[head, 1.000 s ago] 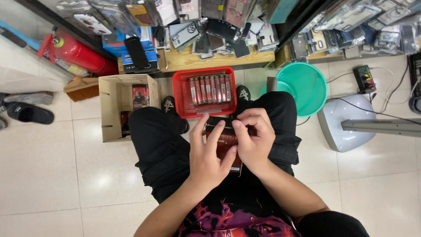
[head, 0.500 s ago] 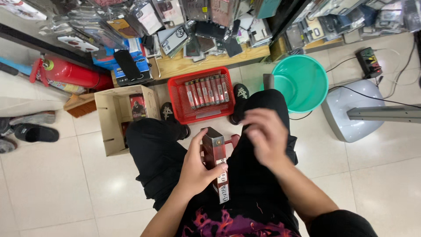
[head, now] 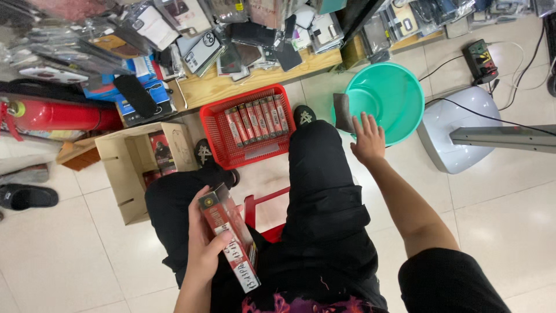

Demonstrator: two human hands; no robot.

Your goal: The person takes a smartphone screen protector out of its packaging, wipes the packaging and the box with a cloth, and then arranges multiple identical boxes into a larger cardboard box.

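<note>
Shop: phone cases stacked about

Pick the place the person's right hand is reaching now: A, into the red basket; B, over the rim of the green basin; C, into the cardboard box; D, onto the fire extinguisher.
B: the right hand is spread at the rim of the green basin, beside a dark grey piece, while the left hand holds a red packaged box.

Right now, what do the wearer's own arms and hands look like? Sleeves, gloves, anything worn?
Both hands are bare: no gloves, and no rings or watch that I can make out. The left hand and its forearm are uncovered to the frame edge. The right hand leads to a bare forearm and a short black sleeve at the upper arm.
</note>
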